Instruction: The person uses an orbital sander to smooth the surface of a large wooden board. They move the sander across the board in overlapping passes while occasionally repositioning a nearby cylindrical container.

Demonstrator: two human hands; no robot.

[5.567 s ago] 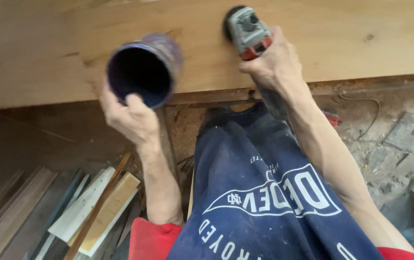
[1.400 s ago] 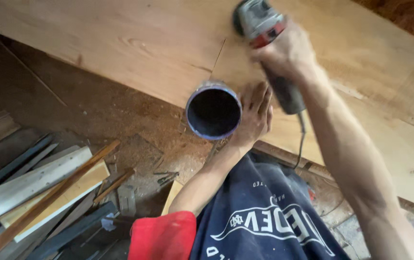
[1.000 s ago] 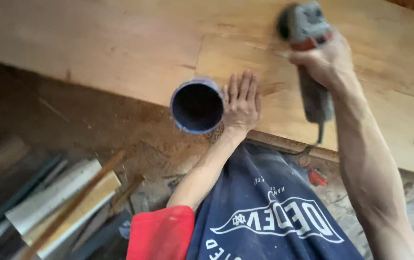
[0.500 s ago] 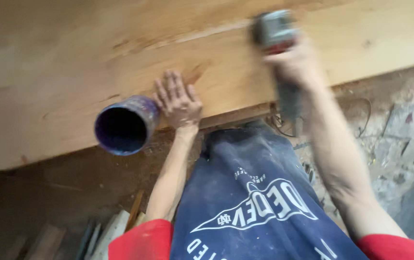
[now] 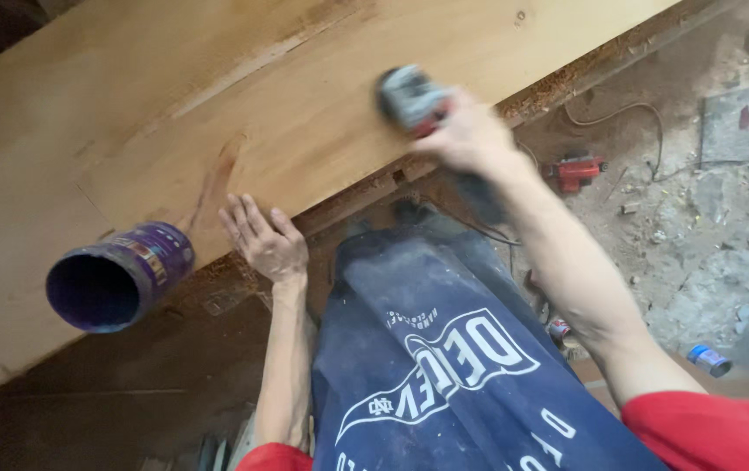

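Observation:
My right hand (image 5: pixel 472 138) grips a handheld power sander (image 5: pixel 414 98) with a grey head and red body, pressed on the large pale wooden slab (image 5: pixel 174 113); both are motion-blurred. My left hand (image 5: pixel 263 242) lies flat, fingers spread, on the slab's near edge. An open purple can (image 5: pixel 117 275) stands on the slab to the left of that hand, apart from it, its dark mouth facing the camera. I wear a dark blue apron (image 5: pixel 453 358) with white print and red sleeves.
Sawdust lines the slab's near edge. On the dusty floor to the right lie a red power tool (image 5: pixel 577 169) with a cord, stone rubble, and a small blue can (image 5: pixel 708 358). Dark floor shows at lower left.
The view has swung about. Earlier my left hand held the purple can; it let go and now rests flat beside it. The sander has kept sliding along the slab.

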